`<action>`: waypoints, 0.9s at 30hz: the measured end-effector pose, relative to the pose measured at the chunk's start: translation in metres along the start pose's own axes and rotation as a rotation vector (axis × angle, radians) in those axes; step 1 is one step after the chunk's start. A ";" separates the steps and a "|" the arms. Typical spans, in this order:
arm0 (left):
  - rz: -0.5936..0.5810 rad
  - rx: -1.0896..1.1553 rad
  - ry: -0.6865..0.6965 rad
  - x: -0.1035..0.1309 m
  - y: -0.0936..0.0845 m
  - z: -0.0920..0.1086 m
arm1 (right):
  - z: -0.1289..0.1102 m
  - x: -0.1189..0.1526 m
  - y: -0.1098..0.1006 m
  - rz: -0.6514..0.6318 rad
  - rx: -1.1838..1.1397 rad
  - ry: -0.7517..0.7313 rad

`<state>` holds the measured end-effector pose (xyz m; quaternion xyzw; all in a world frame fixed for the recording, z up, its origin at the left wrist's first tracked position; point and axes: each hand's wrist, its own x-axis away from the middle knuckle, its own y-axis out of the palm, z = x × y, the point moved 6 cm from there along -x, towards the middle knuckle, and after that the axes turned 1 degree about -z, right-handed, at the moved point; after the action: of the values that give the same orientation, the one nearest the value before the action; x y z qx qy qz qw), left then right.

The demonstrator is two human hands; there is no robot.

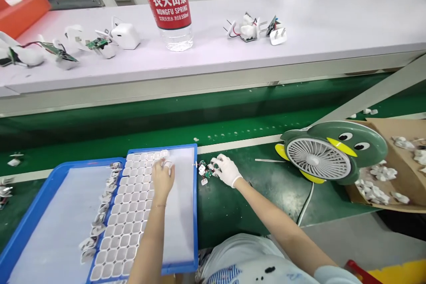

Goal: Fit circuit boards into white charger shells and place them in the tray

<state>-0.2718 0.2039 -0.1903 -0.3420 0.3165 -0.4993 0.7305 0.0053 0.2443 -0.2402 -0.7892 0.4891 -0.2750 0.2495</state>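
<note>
My left hand [163,178] is over the far end of a blue tray [195,213], its fingers bent around a small white piece that looks like a plastic case. Rows of white square cases [128,219], open side up, fill the left part of that tray. My right hand [226,171], in a white glove, is just beyond the tray's right edge. Its fingers curl down onto a small pile of circuit boards [203,171] with white plug parts, and they seem to pinch one board; the fingertips are partly hidden.
Left lies another blue tray [63,166] with a line of white parts [103,206]. A green penguin-shaped fan [333,153] stands right, beside a cardboard box [396,186] of white pieces. On the raised shelf are a water bottle [169,6], opened chargers [248,29] and an orange bin [21,11].
</note>
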 end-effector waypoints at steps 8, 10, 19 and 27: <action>0.006 0.399 -0.128 0.133 -0.003 0.056 | -0.020 -0.003 -0.011 -0.010 -0.433 -0.050; -0.007 0.470 -0.153 0.157 -0.014 0.067 | -0.023 0.010 -0.018 0.035 -0.634 -0.055; -0.080 0.675 0.171 0.170 -0.091 0.132 | -0.050 0.113 -0.034 0.222 -1.457 0.022; -0.260 0.866 0.154 0.171 -0.081 0.170 | -0.073 0.160 -0.048 0.178 -1.646 0.070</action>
<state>-0.1249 0.0512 -0.0486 -0.0037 0.0865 -0.6969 0.7119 0.0457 0.1087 -0.1255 -0.6687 0.6023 0.1674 -0.4026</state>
